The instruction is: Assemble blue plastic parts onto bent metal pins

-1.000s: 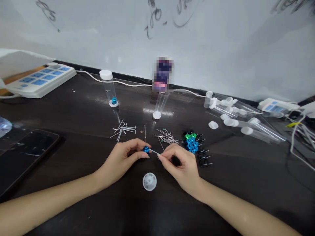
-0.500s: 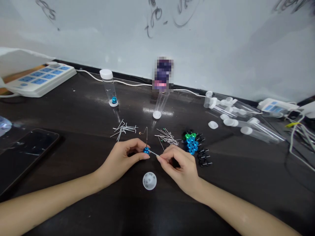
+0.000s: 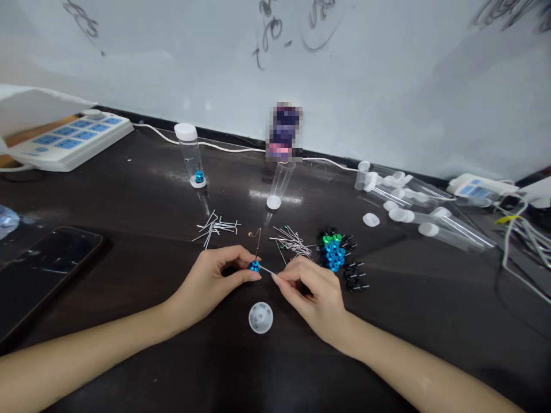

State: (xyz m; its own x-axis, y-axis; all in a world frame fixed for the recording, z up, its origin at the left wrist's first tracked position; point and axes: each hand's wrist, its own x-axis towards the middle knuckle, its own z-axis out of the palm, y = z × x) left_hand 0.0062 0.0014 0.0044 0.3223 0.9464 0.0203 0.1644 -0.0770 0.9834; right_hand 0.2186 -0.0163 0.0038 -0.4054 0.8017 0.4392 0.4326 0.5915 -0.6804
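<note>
My left hand [image 3: 224, 268] is closed, with thumb and fingers pinching a small blue metal hub [image 3: 254, 267]. A thin bent wire [image 3: 257, 244] with a copper-coloured tip rises from the hub. In the fingers of my right hand [image 3: 312, 287], also closed, is a thin silver hex key [image 3: 267, 270], its far end at the hub's side. Whether that end sits inside a screw is too small to tell. Just below both hands lies a round whitish cup [image 3: 260, 318] with small dark bits in it.
Loose L-shaped hex keys [image 3: 216, 225] lie behind my left hand. Thin metal wires [image 3: 293, 242], blue hubs [image 3: 334, 255], green hubs [image 3: 332, 238] and black pieces [image 3: 355, 276] lie near my right. Clear tubes [image 3: 190, 158] stand behind; a phone [image 3: 47, 272] lies left.
Both hands keep nearly the same place and grip. The wire's tip has shifted slightly right and down as the hub turns a little; the whole view has moved slightly.
</note>
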